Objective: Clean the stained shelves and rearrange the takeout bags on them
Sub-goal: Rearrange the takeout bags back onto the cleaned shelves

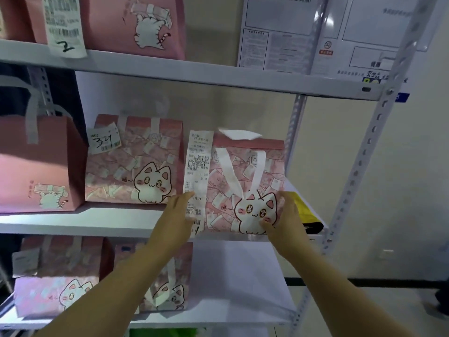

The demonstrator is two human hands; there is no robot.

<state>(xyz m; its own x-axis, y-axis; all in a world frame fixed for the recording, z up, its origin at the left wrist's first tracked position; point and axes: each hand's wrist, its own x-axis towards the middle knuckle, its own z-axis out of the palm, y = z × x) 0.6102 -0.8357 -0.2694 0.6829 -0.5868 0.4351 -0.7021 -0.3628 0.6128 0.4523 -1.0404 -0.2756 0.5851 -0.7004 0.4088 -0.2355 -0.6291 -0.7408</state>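
A pink cat-print takeout bag (245, 181) with white handles and a long receipt (196, 166) stands at the right end of the middle shelf (73, 224). My left hand (176, 215) holds its lower left edge over the receipt. My right hand (286, 215) grips its lower right side, the thumb on the cat picture. Left of it stand a second cat-print bag (136, 161) tagged "34" and a plain pink bag (38, 166).
A yellow and black cloth (307, 215) lies behind my right hand at the shelf's right end. The upper shelf (218, 79) holds a pink bag (136, 23) with a receipt. Two cat-print bags (58, 276) sit on the lower shelf (243, 288). Papers hang on the wall.
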